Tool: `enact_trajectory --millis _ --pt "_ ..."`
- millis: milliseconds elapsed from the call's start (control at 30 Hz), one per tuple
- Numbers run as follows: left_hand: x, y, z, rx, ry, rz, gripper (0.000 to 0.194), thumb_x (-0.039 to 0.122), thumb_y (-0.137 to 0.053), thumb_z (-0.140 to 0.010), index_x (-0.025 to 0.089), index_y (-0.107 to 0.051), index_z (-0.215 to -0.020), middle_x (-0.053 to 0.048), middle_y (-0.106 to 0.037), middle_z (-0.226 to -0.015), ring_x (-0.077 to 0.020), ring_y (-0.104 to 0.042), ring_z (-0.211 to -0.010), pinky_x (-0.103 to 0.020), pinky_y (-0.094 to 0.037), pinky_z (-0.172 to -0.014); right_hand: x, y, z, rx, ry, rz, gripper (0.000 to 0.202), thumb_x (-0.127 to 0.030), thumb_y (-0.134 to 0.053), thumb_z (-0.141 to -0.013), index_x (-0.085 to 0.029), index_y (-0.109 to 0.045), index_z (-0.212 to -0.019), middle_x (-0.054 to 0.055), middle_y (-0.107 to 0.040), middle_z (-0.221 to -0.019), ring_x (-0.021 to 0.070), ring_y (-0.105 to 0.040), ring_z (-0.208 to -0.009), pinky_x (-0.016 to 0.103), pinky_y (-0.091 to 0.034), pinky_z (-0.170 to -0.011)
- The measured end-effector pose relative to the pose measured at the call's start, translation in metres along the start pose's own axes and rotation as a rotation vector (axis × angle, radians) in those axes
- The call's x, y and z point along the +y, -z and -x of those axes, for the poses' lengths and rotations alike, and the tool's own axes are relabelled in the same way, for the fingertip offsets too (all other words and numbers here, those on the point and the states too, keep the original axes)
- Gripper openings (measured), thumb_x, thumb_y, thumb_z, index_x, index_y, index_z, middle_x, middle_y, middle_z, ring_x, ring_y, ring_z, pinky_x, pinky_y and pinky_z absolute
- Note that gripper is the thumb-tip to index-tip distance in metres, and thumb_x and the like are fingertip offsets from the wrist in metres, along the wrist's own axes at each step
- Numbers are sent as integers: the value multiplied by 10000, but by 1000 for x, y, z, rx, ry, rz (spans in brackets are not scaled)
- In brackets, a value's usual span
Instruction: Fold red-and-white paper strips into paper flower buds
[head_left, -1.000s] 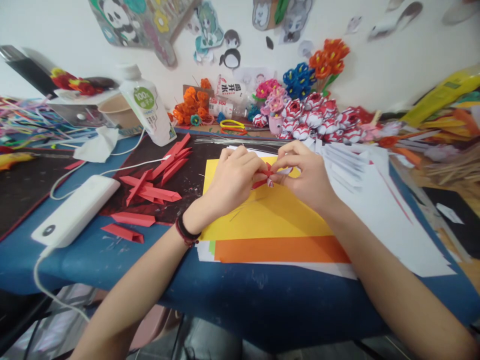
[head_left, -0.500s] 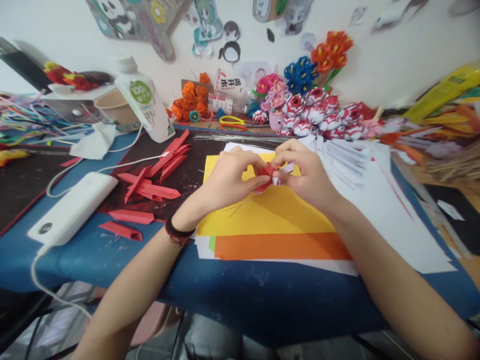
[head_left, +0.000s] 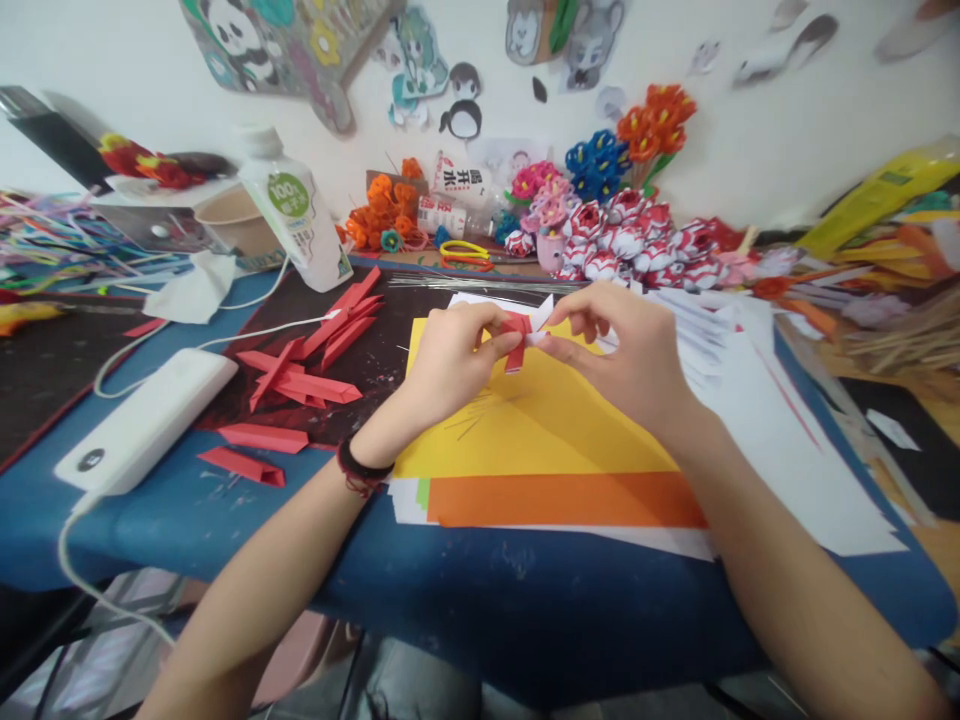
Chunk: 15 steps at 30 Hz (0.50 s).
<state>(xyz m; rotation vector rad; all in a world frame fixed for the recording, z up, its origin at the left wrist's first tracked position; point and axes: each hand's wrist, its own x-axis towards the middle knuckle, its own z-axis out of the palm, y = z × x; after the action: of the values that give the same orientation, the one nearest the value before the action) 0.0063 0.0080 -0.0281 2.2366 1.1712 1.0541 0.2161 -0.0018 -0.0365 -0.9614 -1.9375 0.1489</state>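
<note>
Above the yellow paper [head_left: 540, 430], a red-and-white folded paper piece [head_left: 514, 360] is between my two hands. My left hand [head_left: 459, 355] pinches its red part between thumb and fingers. From the other side, my right hand [head_left: 630, 340] has its thumb against the white part, with the index finger close to a white flap that sticks up. The other right fingers are curled. Part of the folded piece is hidden behind my fingertips. Left of my left hand, several red folded paper strips [head_left: 300, 380] lie in a loose pile on the dark mat.
A white power bank [head_left: 150, 420] with cables rests at left, and a white bottle [head_left: 296, 215] stands behind it. Orange paper [head_left: 562, 498] shows under the yellow sheet. White sheets [head_left: 780, 450] lie at right. Red-and-white paper flowers [head_left: 630, 240] and yellow-handled scissors [head_left: 465, 253] are at the back.
The folded paper has turned, so its red part now points down and a white flap stands up. My right hand has shifted slightly right, its fingers less tightly around the piece.
</note>
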Motion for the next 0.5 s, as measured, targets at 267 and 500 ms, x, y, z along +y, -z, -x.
enact_trajectory --millis 267,500 --pt "1 -2 0 -22 98 68 284 279 -652 -934 175 -739 -684 -10 -750 -710 -115 -548 -608 -267 -374 -623 10 -16 12 -191 64 116 162 -220 -586 -998 -188 -670 -863 31 -707 -802 160 -605 -682 291 -420 -649" --pt "-10 0 -2 -21 227 194 218 334 -698 -866 157 -775 -763 -38 -742 -700 -141 -596 -641 -261 -399 -590 6 -17 11 -173 87 75 174 -193 -567 -985 -188 -674 -848 32 -714 -799 152 -609 -669 282 -431 -637"
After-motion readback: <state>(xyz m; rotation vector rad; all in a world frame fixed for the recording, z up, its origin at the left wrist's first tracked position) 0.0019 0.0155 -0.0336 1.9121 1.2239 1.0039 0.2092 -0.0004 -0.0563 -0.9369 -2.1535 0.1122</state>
